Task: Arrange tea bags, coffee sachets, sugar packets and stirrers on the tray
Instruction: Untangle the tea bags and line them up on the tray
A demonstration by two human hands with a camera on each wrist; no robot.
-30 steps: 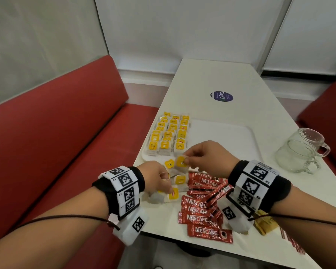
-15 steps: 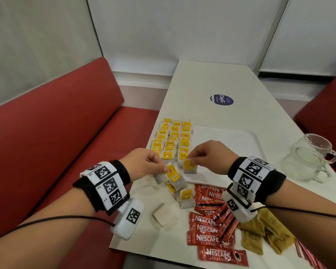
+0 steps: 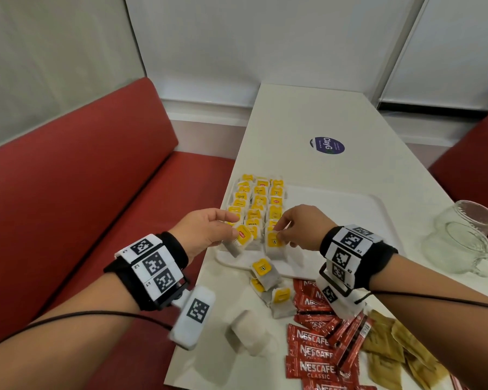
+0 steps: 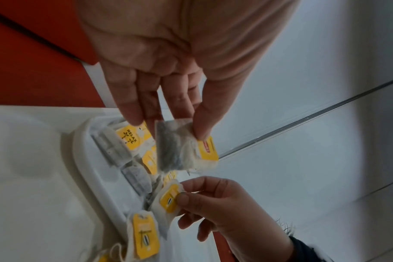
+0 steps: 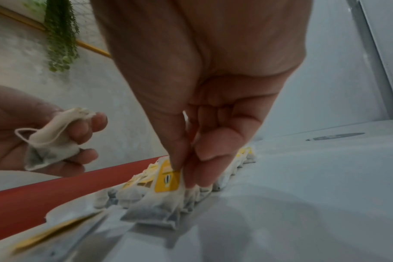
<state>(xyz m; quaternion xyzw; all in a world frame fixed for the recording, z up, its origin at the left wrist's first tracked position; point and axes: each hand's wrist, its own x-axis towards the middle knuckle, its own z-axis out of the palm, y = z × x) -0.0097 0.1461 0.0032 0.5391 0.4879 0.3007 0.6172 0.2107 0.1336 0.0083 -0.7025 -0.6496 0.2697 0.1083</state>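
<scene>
A white tray (image 3: 350,204) lies on the table with three rows of yellow-tagged tea bags (image 3: 258,201) along its left side. My left hand (image 3: 209,229) pinches a tea bag (image 3: 241,239) by its top, above the tray's near left corner; the same bag (image 4: 182,147) hangs from thumb and fingers in the left wrist view. My right hand (image 3: 299,229) pinches the yellow tag of another tea bag (image 3: 273,244), whose lower end touches the tray (image 5: 303,186) at the near end of the rows, as the right wrist view shows (image 5: 166,180).
Loose tea bags (image 3: 265,277) lie on the table just before the tray. Red Nescafe sachets (image 3: 313,353) and brown sugar packets (image 3: 392,353) lie at the near edge. Two glass mugs (image 3: 462,243) stand at the right. A red bench (image 3: 82,206) runs along the left.
Both hands rose from the loose pile near the table edge and moved forward to the tray's near left corner, each carrying a tea bag.
</scene>
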